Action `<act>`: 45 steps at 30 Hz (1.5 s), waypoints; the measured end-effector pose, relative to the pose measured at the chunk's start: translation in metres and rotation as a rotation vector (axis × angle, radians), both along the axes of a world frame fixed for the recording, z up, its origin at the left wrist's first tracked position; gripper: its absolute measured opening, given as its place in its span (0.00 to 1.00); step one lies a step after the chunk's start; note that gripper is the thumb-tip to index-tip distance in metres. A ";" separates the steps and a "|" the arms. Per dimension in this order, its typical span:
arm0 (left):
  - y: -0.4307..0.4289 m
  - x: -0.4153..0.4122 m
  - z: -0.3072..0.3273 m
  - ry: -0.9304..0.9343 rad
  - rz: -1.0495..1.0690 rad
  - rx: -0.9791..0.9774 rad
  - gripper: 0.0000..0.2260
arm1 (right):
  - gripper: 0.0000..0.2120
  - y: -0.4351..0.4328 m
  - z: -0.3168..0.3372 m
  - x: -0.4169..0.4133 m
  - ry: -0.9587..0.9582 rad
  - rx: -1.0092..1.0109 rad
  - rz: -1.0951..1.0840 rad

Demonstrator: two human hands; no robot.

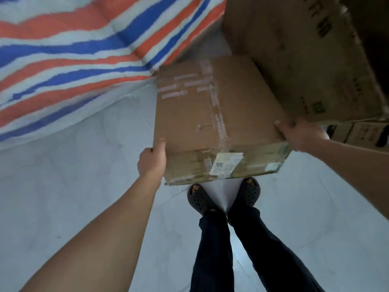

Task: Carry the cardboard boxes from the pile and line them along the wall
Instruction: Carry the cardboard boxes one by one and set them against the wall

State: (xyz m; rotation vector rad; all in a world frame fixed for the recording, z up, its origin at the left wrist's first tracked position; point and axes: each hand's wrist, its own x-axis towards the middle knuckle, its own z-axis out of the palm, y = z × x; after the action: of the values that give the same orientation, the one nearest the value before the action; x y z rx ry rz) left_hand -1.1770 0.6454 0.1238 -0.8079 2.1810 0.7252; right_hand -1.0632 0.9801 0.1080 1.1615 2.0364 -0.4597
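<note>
A taped brown cardboard box (212, 114) with a white label on its near side is held in front of me above my feet. My left hand (152, 161) grips its near left corner, thumb on top. My right hand (301, 133) grips its near right corner, thumb on the top edge. A larger printed cardboard box (299, 55) stands just to the right and behind it, touching or nearly touching the held box.
A red, white and blue striped tarpaulin (73, 60) covers something along the left and back. More cardboard boxes (357, 133) sit low at the right edge. Pale tiled floor (73, 197) spreads around my dark clogs (199, 199).
</note>
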 end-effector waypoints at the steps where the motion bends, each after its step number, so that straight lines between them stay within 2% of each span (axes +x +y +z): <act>1: -0.001 -0.011 0.020 0.042 -0.020 -0.004 0.26 | 0.38 -0.001 0.018 -0.004 -0.013 -0.020 0.008; 5: 0.006 -0.046 0.067 0.198 -0.082 0.029 0.21 | 0.39 -0.008 0.068 -0.014 -0.084 -0.089 -0.057; 8: 0.019 -0.060 0.078 0.213 -0.205 0.066 0.18 | 0.39 -0.014 0.077 -0.003 -0.143 -0.177 -0.153; 12: 0.015 -0.049 0.056 0.108 -0.441 0.141 0.28 | 0.43 -0.031 0.055 0.024 -0.252 -0.322 -0.174; 16: 0.001 -0.033 0.029 0.125 -0.554 0.079 0.39 | 0.40 -0.043 0.037 0.034 -0.169 -0.288 -0.001; 20: -0.009 -0.001 0.029 0.250 -0.402 -0.125 0.41 | 0.44 -0.050 0.041 0.013 -0.024 -0.215 0.202; 23: -0.013 0.039 0.034 0.274 -0.234 -0.177 0.45 | 0.34 -0.068 0.043 -0.018 0.054 -0.238 0.315; 25: -0.013 0.074 0.036 0.221 -0.109 -0.163 0.49 | 0.28 -0.077 0.041 -0.034 0.050 -0.219 0.395; 28: 0.000 0.135 0.033 0.000 0.102 -0.052 0.51 | 0.26 -0.069 0.038 -0.039 0.016 -0.234 0.463; 30: 0.013 0.167 0.026 -0.162 0.258 0.147 0.43 | 0.25 -0.061 0.036 -0.038 0.040 -0.243 0.504; 31: 0.022 0.182 0.023 -0.219 0.316 0.248 0.34 | 0.26 -0.057 0.033 -0.036 0.056 -0.237 0.555; 33: 0.033 0.194 0.021 -0.204 0.319 0.326 0.16 | 0.27 -0.054 0.030 -0.034 0.092 -0.218 0.646; 36: 0.043 0.195 0.021 -0.088 0.154 0.272 0.17 | 0.26 -0.051 0.031 -0.030 0.155 -0.212 0.771; 40: 0.038 0.189 0.014 -0.085 0.054 0.247 0.15 | 0.20 -0.052 0.034 -0.021 0.199 -0.207 0.915; 45: 0.034 0.189 0.011 -0.088 -0.060 0.226 0.15 | 0.17 -0.048 0.037 -0.022 0.114 -0.240 0.982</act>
State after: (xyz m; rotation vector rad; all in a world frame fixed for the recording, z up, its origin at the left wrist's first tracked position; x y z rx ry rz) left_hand -0.9878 0.6796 0.1350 -0.6427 1.9928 0.8706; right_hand -1.0856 0.9322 0.1454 -0.0749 2.2735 -0.2491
